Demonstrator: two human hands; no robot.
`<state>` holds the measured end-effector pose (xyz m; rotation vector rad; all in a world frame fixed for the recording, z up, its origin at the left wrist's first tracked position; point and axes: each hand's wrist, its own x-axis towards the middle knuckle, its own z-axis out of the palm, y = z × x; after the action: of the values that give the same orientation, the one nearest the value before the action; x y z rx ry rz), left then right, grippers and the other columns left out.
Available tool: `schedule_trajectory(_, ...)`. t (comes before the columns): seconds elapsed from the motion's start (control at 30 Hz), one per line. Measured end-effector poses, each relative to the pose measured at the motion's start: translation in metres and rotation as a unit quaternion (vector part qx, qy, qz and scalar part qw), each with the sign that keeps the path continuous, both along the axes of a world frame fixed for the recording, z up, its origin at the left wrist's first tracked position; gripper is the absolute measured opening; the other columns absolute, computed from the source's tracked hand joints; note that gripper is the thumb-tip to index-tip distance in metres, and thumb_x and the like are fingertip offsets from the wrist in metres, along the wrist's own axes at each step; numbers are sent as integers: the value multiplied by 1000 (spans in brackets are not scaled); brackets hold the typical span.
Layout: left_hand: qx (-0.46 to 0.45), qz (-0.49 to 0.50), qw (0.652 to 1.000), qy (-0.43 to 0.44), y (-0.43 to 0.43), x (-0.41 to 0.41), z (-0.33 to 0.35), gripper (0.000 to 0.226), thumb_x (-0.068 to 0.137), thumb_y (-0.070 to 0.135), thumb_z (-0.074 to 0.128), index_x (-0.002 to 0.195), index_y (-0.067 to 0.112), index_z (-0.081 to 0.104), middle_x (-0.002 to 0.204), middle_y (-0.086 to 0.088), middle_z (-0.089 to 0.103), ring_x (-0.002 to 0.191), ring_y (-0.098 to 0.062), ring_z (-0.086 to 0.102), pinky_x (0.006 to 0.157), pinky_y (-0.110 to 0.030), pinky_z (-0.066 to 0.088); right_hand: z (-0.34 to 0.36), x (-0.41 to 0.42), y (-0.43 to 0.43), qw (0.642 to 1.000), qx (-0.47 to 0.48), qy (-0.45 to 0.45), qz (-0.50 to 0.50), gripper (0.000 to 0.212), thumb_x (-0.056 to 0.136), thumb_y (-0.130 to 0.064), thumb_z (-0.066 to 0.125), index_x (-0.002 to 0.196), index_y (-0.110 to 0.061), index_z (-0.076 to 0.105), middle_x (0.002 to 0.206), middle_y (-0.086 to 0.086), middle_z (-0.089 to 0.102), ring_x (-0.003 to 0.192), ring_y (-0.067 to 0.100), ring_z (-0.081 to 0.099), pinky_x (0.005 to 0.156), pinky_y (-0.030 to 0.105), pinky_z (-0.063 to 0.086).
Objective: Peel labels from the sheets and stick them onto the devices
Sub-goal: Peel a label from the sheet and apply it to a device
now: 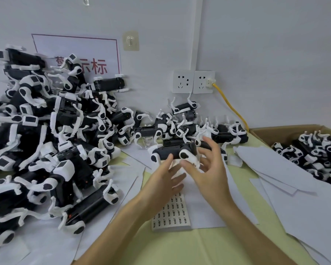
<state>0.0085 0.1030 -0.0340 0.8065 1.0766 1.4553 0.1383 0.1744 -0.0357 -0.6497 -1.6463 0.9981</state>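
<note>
Head view, black device [169, 150], white legs, left hand [161, 180] and right hand [212, 169] splayed, touching it

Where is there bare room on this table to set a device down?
Roomiest: the bare green mat at the near edge, between the label sheet and the loose white sheets. A narrow green strip also shows between the small pile and the cardboard box. The left is crowded by the big device pile, the back by the small one.
</note>
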Motion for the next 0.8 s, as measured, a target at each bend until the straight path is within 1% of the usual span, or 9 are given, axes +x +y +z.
schedule_trajectory(0.07,-1,-12,999,43,1,1,-3,72,91,72,55,153,34,48,149,11,60,137,-16,57,112,-40,44,4,4,7,999,-28,-4,19,83,68,-43,89,137,-49,45,121,-15,66,110,-8,64,84,14,51)
schedule_trajectory(0.2,7,-23,995,94,-2,-3,-3,66,91,69,43,148,37,52,144,16,62,134,-11,60,104,-39,46,2,3,9,998,-50,-7,49,88,63,-44,96,137,-46,48,118,-14,68,108,-3,68,81,14,53)
schedule_trajectory(0.3,13,-41,993,113,-3,-7,-4,70,91,66,48,154,34,45,150,13,58,133,-15,61,107,-39,46,4,1,5,999,-51,8,17,84,61,-61,84,135,-50,48,123,-15,65,111,-9,64,82,13,52)
schedule_trajectory(0.4,3,-101,990,103,-5,-7,0,74,92,53,60,156,32,30,153,1,55,123,-27,68,106,-39,52,7,4,5,997,-60,40,-8,78,65,-57,82,135,-47,48,121,-14,65,112,-11,61,82,11,50)
schedule_trajectory(0.47,-8,-131,985,109,-9,-6,2,81,93,44,65,160,31,20,145,-5,63,118,-32,71,101,-36,57,10,6,5,996,-63,65,-18,73,69,-50,82,134,-44,49,119,-12,66,114,-8,61,85,12,48)
schedule_trajectory(0.53,-5,-137,978,155,-14,-8,6,63,95,40,63,152,21,42,130,-8,73,113,-32,73,96,-34,59,11,7,5,995,-57,83,-26,71,72,-42,81,135,-37,49,116,-12,67,113,-8,61,86,8,46)
schedule_trajectory(0.63,47,-136,972,184,-19,-13,13,31,98,39,61,108,14,78,109,-18,78,91,-33,78,81,-34,62,13,9,9,993,-50,99,-30,65,76,-36,78,134,-30,51,104,-18,72,103,-5,66,82,11,49)
schedule_trajectory(0.73,143,15,974,175,-19,-13,19,29,86,46,69,74,20,75,75,-16,75,50,-22,64,54,-29,53,15,12,16,992,-75,100,-17,61,76,-35,73,132,-30,53,108,-16,71,107,10,67,83,27,53)
schedule_trajectory(0.8,189,175,936,240,-17,-15,18,25,81,51,71,79,26,73,67,-6,70,50,-16,59,53,-25,47,14,15,20,992,-97,82,18,59,74,-34,73,130,-31,56,107,-9,73,102,17,70,78,31,52)
